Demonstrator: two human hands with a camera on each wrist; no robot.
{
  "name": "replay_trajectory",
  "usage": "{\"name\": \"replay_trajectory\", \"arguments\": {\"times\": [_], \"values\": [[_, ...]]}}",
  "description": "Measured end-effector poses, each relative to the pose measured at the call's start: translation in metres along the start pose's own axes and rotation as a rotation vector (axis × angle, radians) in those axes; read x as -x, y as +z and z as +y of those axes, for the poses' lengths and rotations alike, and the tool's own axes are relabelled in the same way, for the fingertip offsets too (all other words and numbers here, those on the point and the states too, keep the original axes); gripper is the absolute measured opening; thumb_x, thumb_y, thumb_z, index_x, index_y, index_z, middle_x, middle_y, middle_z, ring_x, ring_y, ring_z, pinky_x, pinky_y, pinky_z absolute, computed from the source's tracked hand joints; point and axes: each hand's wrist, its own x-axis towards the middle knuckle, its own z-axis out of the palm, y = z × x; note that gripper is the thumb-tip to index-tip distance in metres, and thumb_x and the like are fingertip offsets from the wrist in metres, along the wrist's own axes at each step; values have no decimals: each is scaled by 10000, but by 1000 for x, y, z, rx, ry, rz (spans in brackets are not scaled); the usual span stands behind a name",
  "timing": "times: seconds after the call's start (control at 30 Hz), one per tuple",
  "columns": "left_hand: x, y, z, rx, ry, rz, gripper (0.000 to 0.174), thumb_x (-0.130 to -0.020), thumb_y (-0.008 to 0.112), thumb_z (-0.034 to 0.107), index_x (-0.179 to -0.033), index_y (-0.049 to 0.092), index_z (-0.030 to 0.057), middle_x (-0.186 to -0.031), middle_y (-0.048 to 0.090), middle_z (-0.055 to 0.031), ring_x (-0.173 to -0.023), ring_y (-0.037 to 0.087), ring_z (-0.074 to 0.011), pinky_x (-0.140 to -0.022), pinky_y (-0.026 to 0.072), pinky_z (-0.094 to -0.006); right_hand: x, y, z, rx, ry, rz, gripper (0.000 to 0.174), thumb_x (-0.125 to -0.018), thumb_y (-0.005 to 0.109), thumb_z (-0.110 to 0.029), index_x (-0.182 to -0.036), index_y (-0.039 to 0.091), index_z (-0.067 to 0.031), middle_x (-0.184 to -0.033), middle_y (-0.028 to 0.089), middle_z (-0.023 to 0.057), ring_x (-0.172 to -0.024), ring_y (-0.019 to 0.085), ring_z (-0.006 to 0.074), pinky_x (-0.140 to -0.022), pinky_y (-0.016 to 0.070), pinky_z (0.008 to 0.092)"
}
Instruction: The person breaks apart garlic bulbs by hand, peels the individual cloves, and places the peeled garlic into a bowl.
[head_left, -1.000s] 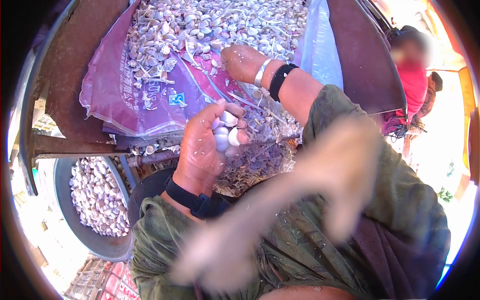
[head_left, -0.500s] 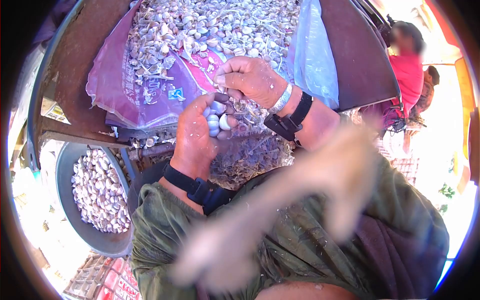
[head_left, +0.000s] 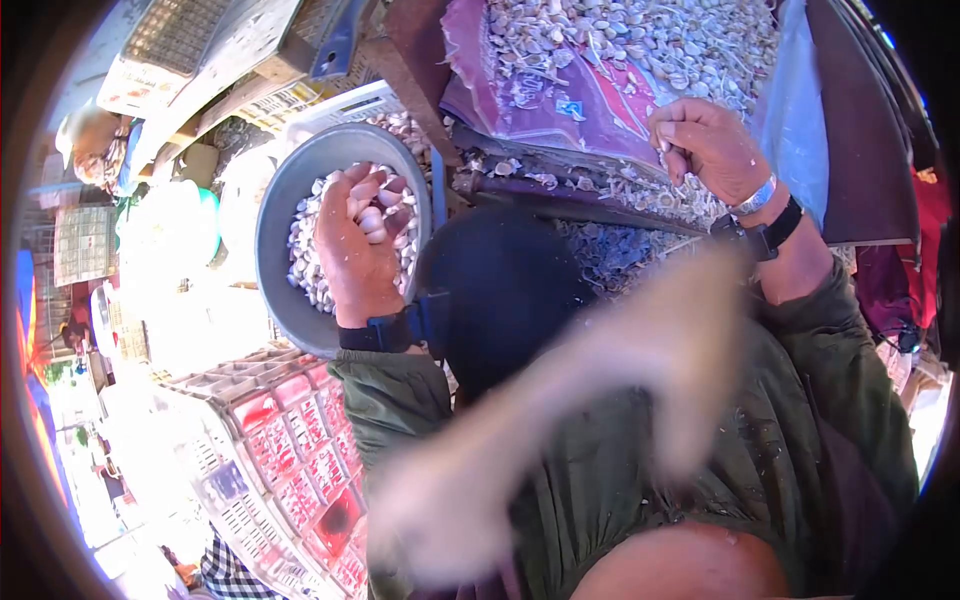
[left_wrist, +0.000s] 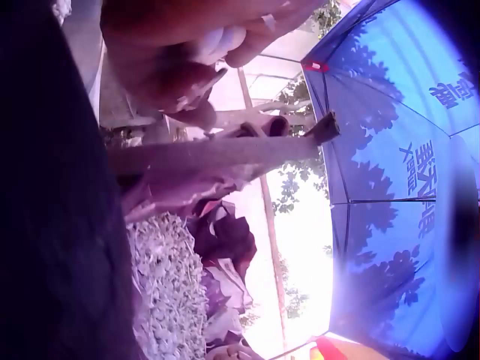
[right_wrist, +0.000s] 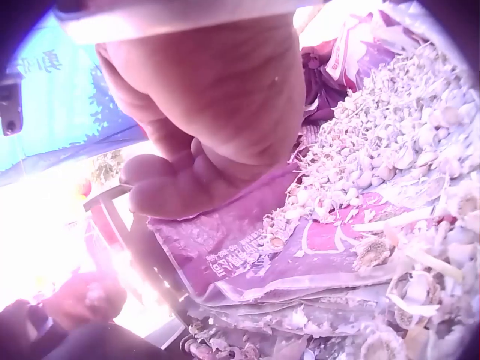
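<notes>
My left hand is over a grey basin, its fingers curled round several garlic cloves. More loose cloves lie in the basin beneath it. In the left wrist view, pale cloves show between its fingers. My right hand is above the front of a purple printed sack, thumb and fingers curled in, with nothing showing between them. The sack bears a broad heap of garlic cloves. In the right wrist view, the right hand's curled fingers hang over the sack's edge.
A rusty metal-edged stand carries the sack, with dry skins below it. Red and white plastic crates stand on the near left. A person is at the far left. A blurred pale shape crosses the head view.
My left hand has gone from over the front of the sack to the basin on the left, carrying the cloves. The head view has swung left. My right hand stays near the sack's front.
</notes>
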Motion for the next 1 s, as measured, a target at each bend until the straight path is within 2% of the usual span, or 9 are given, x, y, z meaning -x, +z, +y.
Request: {"name": "replay_trajectory", "arguments": {"times": [0.07, 0.1, 0.17, 0.27, 0.33, 0.4, 0.6, 0.9, 1.0], "values": [[-1, -29, -2, -446, 325, 135, 540, -892, 562, 341, -1259, 513, -53, -1141, 585, -185, -1048, 570, -262, -907, 437, -357, 6, 9, -7, 66, 28, -28, 173, -907, 587, -171, -934, 616, -3, -757, 589, 15, -565, 541, 69, -474, 433, 218], [-3, -38, 0, -1111, 561, 262, 610, -874, 579, 354, -1336, 463, -28, -1229, 554, -207, -1166, 507, -266, -1025, 350, -376, 8, 12, -9, 92, 33, -35, 169, -904, 592, -169, -945, 616, -7, -745, 586, 9, -558, 534, 66, -461, 426, 214], [-1, -39, -9, -1121, 672, 115, 546, -855, 611, 261, -1312, 486, -10, -1187, 571, -211, -1073, 565, -256, -930, 432, -368, 8, 12, -7, 161, 13, -59, 162, -897, 607, -167, -955, 618, -16, -731, 582, 0, -552, 528, 57, -447, 405, 200], [61, 49, -8, -509, 194, -315, 435, -889, 577, 208, -1243, 519, -39, -1060, 621, -86, -881, 625, -169, -780, 464, -278, 22, 32, -24, 241, -16, -25, 169, -906, 602, -161, -948, 631, 0, -749, 608, 18, -590, 556, 63, -480, 426, 200], [80, 82, -11, -519, -133, -591, 446, -876, 586, 210, -1252, 510, -16, -1034, 624, -62, -790, 607, -121, -667, 450, -245, 29, 40, -31, 278, -67, -46, 130, -894, 611, -121, -938, 639, -2, -775, 621, 30, -635, 581, 89, -524, 453, 225], [80, 105, -29, -587, -142, -845, 378, -863, 586, 207, -1179, 567, 0, -979, 634, -60, -772, 591, -111, -646, 459, -255, 34, 45, -33, 426, -235, -69, 98, -878, 620, -86, -931, 644, -7, -799, 631, 45, -685, 604, 121, -577, 477, 256], [75, 144, -64, -645, -48, -902, 249, -866, 555, 188, -976, 650, -14, -746, 626, -50, -648, 575, -115, -556, 442, -279, 42, 31, -37, 894, -714, -79, 121, -805, 605, 18, -913, 639, -23, -833, 631, 107, -788, 644, 206, -673, 491, 317], [43, 176, -85, -677, 5, -1001, 197, -866, 534, 155, -847, 674, 18, -697, 613, -27, -610, 553, -104, -531, 417, -273, 30, 13, -32, 579, -249, 158, 129, -834, 569, -2, -955, 615, 5, -701, 620, 69, -567, 609, 135, -550, 486, 284], [37, 179, -108, -620, 213, -1030, 185, -872, 540, 162, -839, 673, 38, -718, 606, -18, -617, 521, -89, -540, 395, -260, 27, -4, -24, 290, -96, 102, 125, -874, 568, -50, -972, 606, 16, -710, 608, 43, -571, 596, 104, -539, 477, 257]]}}
